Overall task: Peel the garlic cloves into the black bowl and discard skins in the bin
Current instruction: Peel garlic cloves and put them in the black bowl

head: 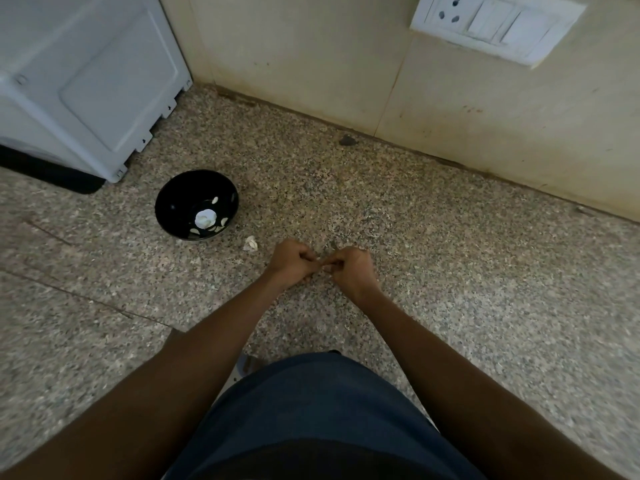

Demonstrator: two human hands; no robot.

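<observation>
Over the counter (415, 216), the left hand (290, 260) and right hand (350, 271) met, fingers curled, pinching something too small to identify between them, while the bowl (173, 206), holding garlic (205, 218), stood toward the back left, near a skin (250, 243).

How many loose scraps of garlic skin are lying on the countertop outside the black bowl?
1. A single crumpled white skin scrap lies on the countertop, just right of the black bowl. The hands may hide more.
</observation>
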